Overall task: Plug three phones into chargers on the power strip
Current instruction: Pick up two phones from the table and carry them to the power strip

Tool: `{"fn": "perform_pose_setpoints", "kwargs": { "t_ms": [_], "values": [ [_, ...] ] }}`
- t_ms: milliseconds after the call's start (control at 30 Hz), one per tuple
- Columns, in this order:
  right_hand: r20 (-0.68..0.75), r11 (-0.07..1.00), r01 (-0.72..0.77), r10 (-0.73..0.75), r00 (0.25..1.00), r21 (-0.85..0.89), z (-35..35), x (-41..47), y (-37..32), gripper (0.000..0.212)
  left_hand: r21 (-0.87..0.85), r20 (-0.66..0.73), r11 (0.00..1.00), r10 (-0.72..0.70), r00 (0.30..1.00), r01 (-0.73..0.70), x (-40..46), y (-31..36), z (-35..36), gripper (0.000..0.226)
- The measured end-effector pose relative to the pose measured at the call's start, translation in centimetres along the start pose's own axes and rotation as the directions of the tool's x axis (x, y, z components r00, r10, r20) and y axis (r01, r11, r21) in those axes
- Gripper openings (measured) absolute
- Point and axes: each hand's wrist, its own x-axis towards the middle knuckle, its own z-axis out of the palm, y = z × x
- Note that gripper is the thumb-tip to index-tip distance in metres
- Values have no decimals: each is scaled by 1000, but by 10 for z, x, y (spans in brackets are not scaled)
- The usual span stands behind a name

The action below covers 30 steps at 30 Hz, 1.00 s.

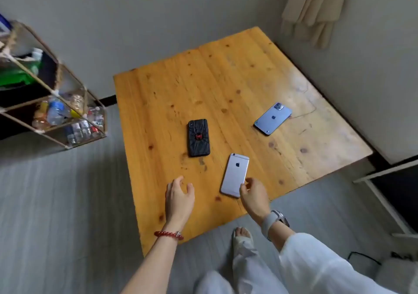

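**Three phones face-down on the table, right hand at the silver one**

Wooden table (226, 78) pushed into the room corner, three phones lying back-up on it. Black phone (198, 138) with a red spider-style emblem sitting left of centre. Blue phone (272, 118) further right, angled, well apart from the other two. Silver phone (235, 174) nearest the front edge, tilted a bit.

Right hand (254, 196) right at the silver phone's lower right corner, fingers curled around that corner, looks like touching it, though hard to say whether really gripping or just resting there. Grey watch (274, 222) on that wrist. Left hand (179, 195) hovering over the table just left of the silver phone, fingers loosely curled, holding nothing. Red bead bracelet (169, 234) on that wrist.

Container-wise: wire-frame rack (56, 94) off to the left on the floor, open shelves. Lower shelf packed with clear plastic bottles (67, 117), some lying down, a few with coloured caps or labels. Upper shelf with something green (15, 76) and dark stuff behind it, too blurry to name.

Beige curtain (314, 8) hanging at top right. White trousers (294, 268) and a foot in a light sandal (243, 237) at the bottom.
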Motion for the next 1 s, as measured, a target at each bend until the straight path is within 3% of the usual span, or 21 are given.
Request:
{"fn": "perform_pose_setpoints", "kwargs": {
  "t_ms": [100,167,333,433,600,833,933,1000],
  "values": [
    [14,995,-78,79,997,-57,13,33,-3,40,88,-8,993,-75,997,76,38,8,20,47],
    [22,983,-148,152,988,-110,23,47,-9,52,119,6,987,-107,994,106,62,13,30,48],
    [-121,924,-348,331,936,-158,42,73,-29,88,170,-20,977,-124,992,125,121,22,50,50],
    [-139,900,-398,378,915,-177,49,85,-34,99,201,-46,971,-123,991,129,151,28,64,65],
    [-145,873,-467,448,882,-144,54,92,-36,102,397,-47,916,-43,998,58,172,32,76,95],
    [-164,914,-391,371,914,-108,58,83,-44,81,302,62,953,-14,998,-6,186,44,79,83],
    [-140,930,-352,337,931,-101,57,80,-43,80,315,129,941,88,988,-125,185,55,84,66],
    [-138,946,-309,295,945,-97,54,76,-39,77,331,161,928,122,979,-170,183,59,87,69]
  ]
}}
